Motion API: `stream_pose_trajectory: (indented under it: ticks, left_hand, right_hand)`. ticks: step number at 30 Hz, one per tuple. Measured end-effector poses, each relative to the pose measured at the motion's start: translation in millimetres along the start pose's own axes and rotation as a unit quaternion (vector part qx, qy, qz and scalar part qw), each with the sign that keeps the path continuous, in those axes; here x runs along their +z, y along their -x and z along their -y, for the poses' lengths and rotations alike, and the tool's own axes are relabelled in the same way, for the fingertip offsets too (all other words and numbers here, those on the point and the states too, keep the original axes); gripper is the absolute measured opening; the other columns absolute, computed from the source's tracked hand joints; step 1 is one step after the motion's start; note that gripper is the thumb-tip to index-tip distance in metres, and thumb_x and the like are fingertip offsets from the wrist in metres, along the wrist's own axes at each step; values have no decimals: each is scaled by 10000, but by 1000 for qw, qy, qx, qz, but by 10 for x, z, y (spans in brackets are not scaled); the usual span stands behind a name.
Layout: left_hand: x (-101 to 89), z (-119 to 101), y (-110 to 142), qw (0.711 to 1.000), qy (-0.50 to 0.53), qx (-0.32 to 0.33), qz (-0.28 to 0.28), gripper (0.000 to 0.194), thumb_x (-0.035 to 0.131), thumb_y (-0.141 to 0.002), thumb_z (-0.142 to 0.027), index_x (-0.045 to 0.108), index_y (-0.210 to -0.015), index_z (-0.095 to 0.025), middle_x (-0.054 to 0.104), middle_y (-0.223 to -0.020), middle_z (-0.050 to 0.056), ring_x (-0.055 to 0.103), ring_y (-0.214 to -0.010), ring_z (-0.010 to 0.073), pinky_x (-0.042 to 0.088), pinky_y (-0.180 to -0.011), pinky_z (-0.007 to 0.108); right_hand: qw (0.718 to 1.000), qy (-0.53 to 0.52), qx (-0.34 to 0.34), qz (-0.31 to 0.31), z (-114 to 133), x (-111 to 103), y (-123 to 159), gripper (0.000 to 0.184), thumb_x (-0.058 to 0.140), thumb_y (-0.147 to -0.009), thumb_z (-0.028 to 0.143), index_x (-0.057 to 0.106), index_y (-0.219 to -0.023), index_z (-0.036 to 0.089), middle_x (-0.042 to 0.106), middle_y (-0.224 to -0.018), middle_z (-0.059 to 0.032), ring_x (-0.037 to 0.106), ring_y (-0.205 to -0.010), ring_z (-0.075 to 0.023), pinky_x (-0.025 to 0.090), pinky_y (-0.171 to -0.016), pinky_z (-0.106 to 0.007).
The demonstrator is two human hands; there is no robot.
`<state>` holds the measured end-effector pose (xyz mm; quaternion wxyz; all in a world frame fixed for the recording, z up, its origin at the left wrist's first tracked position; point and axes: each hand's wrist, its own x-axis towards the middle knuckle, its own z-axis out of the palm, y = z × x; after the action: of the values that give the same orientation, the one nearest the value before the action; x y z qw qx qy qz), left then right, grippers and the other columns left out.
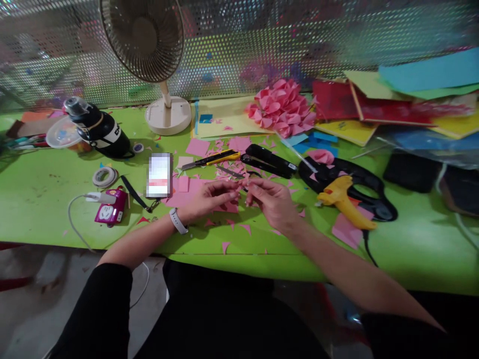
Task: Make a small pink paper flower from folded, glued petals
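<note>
My left hand and my right hand meet over the middle of the green table, fingers pinched together. Between their fingertips is a small piece of pink paper, partly hidden by the fingers. Just behind them lie scissors, a yellow and black utility knife and a black stapler. Pink paper sheets lie beneath and beside my left hand, with pink scraps strewn around. Farther back sits a large cluster of folded pink paper petals.
A yellow glue gun rests on its black stand at right, near stacked coloured paper. To the left are a phone, white tape roll, purple power adapter and black bottle. A fan stands behind.
</note>
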<state>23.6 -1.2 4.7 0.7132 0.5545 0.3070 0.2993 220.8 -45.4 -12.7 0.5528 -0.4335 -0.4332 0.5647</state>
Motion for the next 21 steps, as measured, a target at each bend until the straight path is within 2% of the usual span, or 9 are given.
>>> stream_pose_trajectory:
  ticks: [4,7,9,11,14,18,21]
  left_hand:
    - [-2,82,-34,1000,-13,15,-10,412,790,-776,-508,738,-955,-141,712,-894,50,642,-752,111,502,-714,255]
    - [-23,118,-57,1000,-12,17,-16,415,794,-771,-511,739,-950,-141,710,-876,42,630,-718,97,498,-706,250]
    - [-37,123,-62,999,-7,20,-29,404,786,-783,-505,736,-947,-140,706,-866,38,620,-702,90,489,-693,243]
    - [-51,118,-63,998,-2,28,-51,402,777,-791,-506,732,-950,-140,698,-851,32,595,-676,78,470,-662,230]
    - [-73,110,-66,996,0,31,-78,412,771,-796,-503,733,-985,-140,692,-842,32,556,-652,67,441,-626,217]
    - [-96,111,-75,997,0,24,-72,412,774,-795,-475,730,-1031,-140,693,-844,34,555,-672,76,440,-651,233]
    - [-99,107,-78,998,2,23,-55,387,784,-791,-453,728,-1009,-139,690,-835,28,569,-697,82,450,-696,247]
  right_hand:
    - [999,33,-10,-8,-18,20,2,223,761,-840,444,785,-971,265,701,-708,13,631,-590,-128,562,-601,-298]
    - [996,79,-23,-24,0,2,-15,261,753,-843,457,776,-1009,258,735,-835,-12,664,-661,-139,573,-600,-289]
    - [988,132,-58,-53,25,-28,-26,266,740,-850,468,768,-1006,254,742,-953,-37,678,-704,-148,560,-561,-275]
    - [973,191,-104,-72,56,-54,-23,256,707,-879,470,756,-1011,256,736,-973,-50,664,-662,-148,536,-513,-276]
    - [946,281,-156,-36,104,-51,3,238,632,-940,434,744,-1051,255,735,-890,-56,630,-588,-157,534,-524,-319]
    - [901,387,-195,19,130,4,13,227,573,-973,380,754,-1004,246,763,-910,-81,685,-738,-220,571,-680,-394]
    - [886,412,-210,28,106,5,-14,241,548,-983,363,754,-991,238,775,-925,-85,699,-778,-232,574,-707,-408]
